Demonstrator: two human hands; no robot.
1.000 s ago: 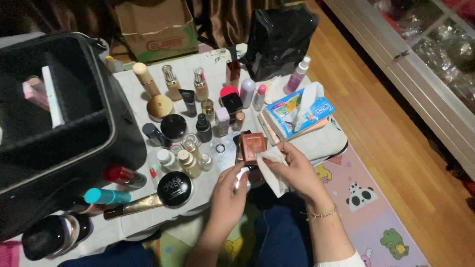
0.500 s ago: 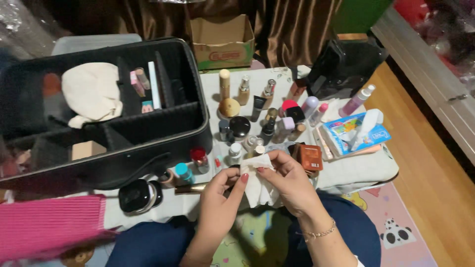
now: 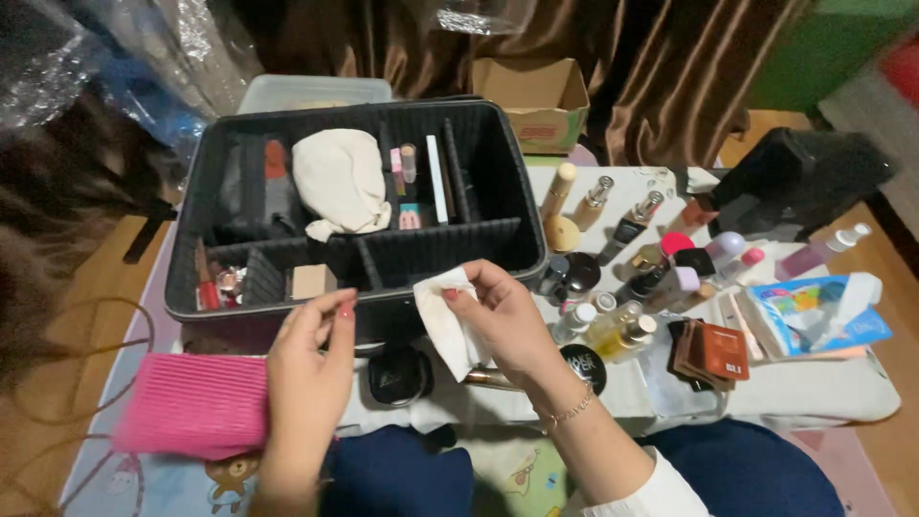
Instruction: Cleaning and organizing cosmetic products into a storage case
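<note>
Right now your right hand (image 3: 507,321) pinches a soiled white wipe (image 3: 445,321) near the black case (image 3: 364,258), your left hand (image 3: 311,369) half-open and empty, bottles (image 3: 622,287) crowding the worktop (image 3: 814,393).

One view only here, from the head, looking steeply down and forward over the person's lap at the low table (image 3: 823,393). It sits close: both hands fill the lower middle, the black case (image 3: 364,254) just beyond, curtains at top.
</note>
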